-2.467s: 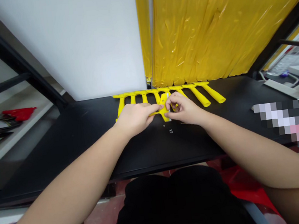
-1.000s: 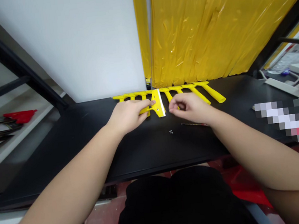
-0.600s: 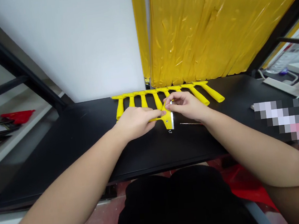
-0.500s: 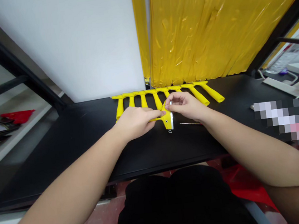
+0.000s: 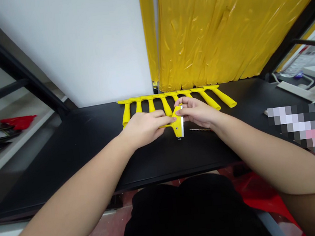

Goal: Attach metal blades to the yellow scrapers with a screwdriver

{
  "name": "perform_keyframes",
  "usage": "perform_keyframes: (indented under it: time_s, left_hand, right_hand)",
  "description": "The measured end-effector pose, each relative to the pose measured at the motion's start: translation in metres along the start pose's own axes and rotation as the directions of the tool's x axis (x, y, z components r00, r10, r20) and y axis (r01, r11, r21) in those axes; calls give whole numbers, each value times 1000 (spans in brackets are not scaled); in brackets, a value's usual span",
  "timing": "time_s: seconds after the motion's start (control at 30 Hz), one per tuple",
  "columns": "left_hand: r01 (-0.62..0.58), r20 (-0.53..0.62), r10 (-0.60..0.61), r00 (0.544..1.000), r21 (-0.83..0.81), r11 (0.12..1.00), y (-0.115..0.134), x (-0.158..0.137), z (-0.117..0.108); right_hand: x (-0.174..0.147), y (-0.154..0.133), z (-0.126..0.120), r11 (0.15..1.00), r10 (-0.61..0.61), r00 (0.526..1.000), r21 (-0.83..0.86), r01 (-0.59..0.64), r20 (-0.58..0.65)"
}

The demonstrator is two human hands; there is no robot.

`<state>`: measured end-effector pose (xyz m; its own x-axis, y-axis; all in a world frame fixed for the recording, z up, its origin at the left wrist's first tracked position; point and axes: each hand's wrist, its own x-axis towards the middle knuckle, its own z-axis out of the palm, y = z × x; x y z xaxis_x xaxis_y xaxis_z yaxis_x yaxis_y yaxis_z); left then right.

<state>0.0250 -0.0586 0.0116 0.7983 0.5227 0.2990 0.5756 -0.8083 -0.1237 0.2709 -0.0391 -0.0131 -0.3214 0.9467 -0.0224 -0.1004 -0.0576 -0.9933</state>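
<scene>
A yellow scraper point(image 5: 179, 126) with a pale metal blade along its right edge is held just over the black table. My left hand point(image 5: 145, 129) is wrapped round its handle, the index finger lying on the head. At the far end of the head, my right hand point(image 5: 198, 113) pinches it, thumb on top and the other fingers curled behind. One screw hole shows near the head's close end. Tiny screws point(image 5: 179, 138) lie just below the head. Beside my right wrist is a thin metal shaft point(image 5: 200, 129), its right end hidden by the hand.
Several yellow scraper handles point(image 5: 211, 100) lie in a row along the back of the black table point(image 5: 93, 155). Behind them stand a white panel point(image 5: 81, 47) and a yellow plastic-wrapped stack point(image 5: 207, 32). Black frame posts point(image 5: 33, 88) rise at both sides. A blurred-out object lies at right.
The scraper has shifted slightly to the right and turned a little. My right thumb now lies on the head, and more of the blade shows by the far end.
</scene>
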Motion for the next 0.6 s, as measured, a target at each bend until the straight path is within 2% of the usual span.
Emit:
perform_keyframes:
  time_s: [0.37,0.6]
  left_hand:
    - [-94,-97,86,992,-90,991,-4,-3,7]
    - [-118,-89,113,990,-53,992,-1,-1,6]
  right_hand:
    - [2,0,-3,1000,-9,1000,29,10,-25]
    - [1,-2,-3,998,25,999,61,-23,-31]
